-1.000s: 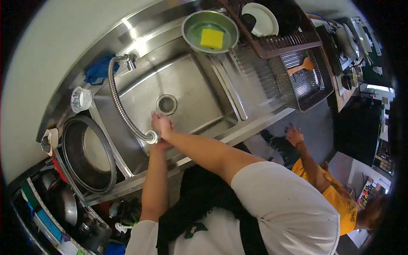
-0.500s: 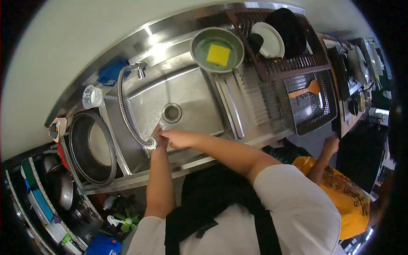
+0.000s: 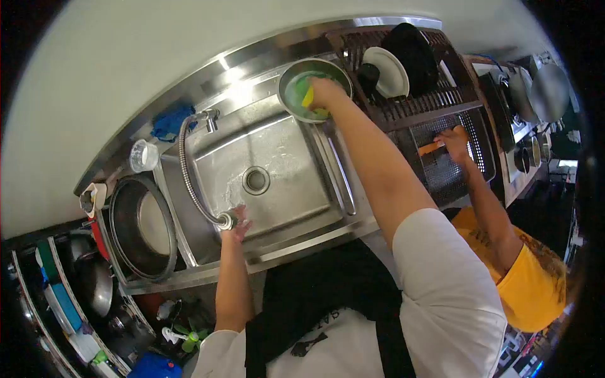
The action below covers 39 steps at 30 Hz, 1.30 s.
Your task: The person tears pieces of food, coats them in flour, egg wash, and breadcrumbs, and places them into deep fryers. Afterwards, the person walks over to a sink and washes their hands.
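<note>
My right hand (image 3: 326,93) reaches into a round metal bowl (image 3: 290,108) of greenish soapy water at the back of the sink. Its fingers are closed on a yellow sponge (image 3: 308,97), which is tilted up and partly covered by the hand. Over the near edge of the sink basin (image 3: 287,170), my left hand (image 3: 239,225) looks wet, with its fingers apart and nothing in them. The end of the flexible metal faucet hose (image 3: 186,165) hangs right above that hand and hides part of it.
A large dark pot (image 3: 170,249) stands left of the basin, near a clear plastic cup (image 3: 144,156). On the right, a brown dish rack (image 3: 435,108) holds plates. Another person's hand (image 3: 455,145) grips a wooden utensil (image 3: 430,148) over a black basket (image 3: 488,148).
My hands, together over the basin before, have parted. My right hand has moved to the bowl and taken the sponge. The other person's hand has reached to the wooden utensil.
</note>
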Motion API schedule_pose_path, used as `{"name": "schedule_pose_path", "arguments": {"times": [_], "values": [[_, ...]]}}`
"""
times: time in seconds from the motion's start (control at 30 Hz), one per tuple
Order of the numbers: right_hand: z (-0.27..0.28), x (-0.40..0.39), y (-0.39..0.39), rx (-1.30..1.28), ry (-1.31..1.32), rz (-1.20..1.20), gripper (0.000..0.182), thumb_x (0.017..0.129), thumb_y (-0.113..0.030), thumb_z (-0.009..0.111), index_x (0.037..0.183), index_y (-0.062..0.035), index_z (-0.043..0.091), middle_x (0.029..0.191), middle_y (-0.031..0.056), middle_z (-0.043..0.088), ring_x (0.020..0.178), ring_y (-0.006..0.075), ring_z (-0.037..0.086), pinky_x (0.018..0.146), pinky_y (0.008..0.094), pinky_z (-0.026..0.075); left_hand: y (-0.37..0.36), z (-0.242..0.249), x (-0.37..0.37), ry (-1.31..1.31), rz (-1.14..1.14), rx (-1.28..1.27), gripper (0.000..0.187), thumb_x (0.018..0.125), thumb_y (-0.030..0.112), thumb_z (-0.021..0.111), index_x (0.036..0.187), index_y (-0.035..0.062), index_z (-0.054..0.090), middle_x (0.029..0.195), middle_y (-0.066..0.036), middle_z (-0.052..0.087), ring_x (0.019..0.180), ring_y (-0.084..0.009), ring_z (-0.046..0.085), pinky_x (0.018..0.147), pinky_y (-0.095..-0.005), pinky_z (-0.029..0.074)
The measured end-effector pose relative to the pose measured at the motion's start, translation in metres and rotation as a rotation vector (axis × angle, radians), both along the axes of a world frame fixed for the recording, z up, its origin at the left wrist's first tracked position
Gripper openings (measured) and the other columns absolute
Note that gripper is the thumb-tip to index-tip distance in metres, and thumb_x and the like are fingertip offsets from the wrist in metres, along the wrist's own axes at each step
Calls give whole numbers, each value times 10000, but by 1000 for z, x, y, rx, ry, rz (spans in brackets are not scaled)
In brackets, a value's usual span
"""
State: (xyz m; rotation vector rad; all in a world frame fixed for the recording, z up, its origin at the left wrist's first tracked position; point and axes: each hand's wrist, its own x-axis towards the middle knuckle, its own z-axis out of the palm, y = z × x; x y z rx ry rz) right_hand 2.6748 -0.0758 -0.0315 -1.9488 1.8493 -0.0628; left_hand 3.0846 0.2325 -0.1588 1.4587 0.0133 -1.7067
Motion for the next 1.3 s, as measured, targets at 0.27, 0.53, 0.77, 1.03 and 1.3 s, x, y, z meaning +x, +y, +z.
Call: {"name": "schedule_pose_path", "arguments": {"times": [0.27,0.53,0.77,1.03,1.3], "values": [[100,71,104,-715,-321,-180,346,703,-153,766,1019,-111,631,1081,150,578,979,353,587,862,434,496,-22,-2,9,118,-223,46,357,865,472,598,1037,162,641,1142,-50,616,1133,-238,543,953,-615,379],[-73,243,258,-44,-314,-251,311,738,-196,723,1027,-96,665,938,168,694,888,355,677,756,473,536,-42,85,-30,446,-262,100,495,906,542,568,1122,97,595,1158,-138,616,1091,-331,573,917,-580,451],[-117,324,300,107,-983,-495,258,838,-309,645,979,-100,696,947,168,698,825,342,677,713,450,535,-34,13,14,343,-149,28,363,950,422,545,1075,84,583,935,-95,666,799,-270,661,722,-429,557],[-105,322,256,416,-720,-1001,316,952,-311,535,914,-56,718,945,185,703,829,321,679,714,432,508,-27,13,-12,31,-260,-243,372,991,421,518,1145,93,602,977,-39,658,854,-204,643,733,-367,541],[-195,356,280,38,-1033,-820,304,891,-334,601,944,-54,706,954,176,699,878,319,674,762,421,508,-27,36,-16,-20,-156,-246,335,947,380,616,1154,117,599,956,-19,628,850,-169,621,741,-331,521]]}}
